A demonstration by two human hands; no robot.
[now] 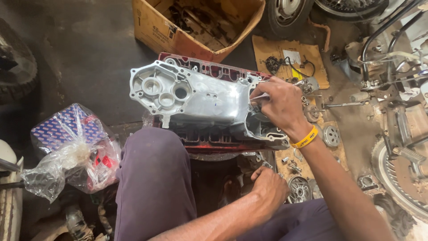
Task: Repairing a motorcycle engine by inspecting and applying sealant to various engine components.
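Sitting low at 6 o'clock, the person shows two knees in purple trousers (154,178), and two bare hands work past them. The left hand (269,189), nearest, reaches down into the dark gap at 5 o'clock, its fingers curled; what they close on, if anything, is hidden in shadow, so I cannot tell its hold. Just beside it lies one round metal gear part (299,189), with a second disc (331,136) farther off at 3 o'clock.

The right hand (281,105), with one yellow wristband (306,138) on its wrist, is pinched shut on a thin silvery tool (261,96), whose tip is too small to make out. It rests on the right end of one silver engine casing (196,96), which lies at the centre across one red crate (209,69); most of the crate is covered.

At 9 o'clock sits one clear plastic bag (71,151) holding boxes, blurred by the film. At 12 o'clock stands one cardboard box (178,38), cut off by the frame, its greasy contents indistinct. One flat cardboard sheet (307,58) at 1 o'clock carries small parts. Two wheels (285,13) show at the top edge, both cropped.
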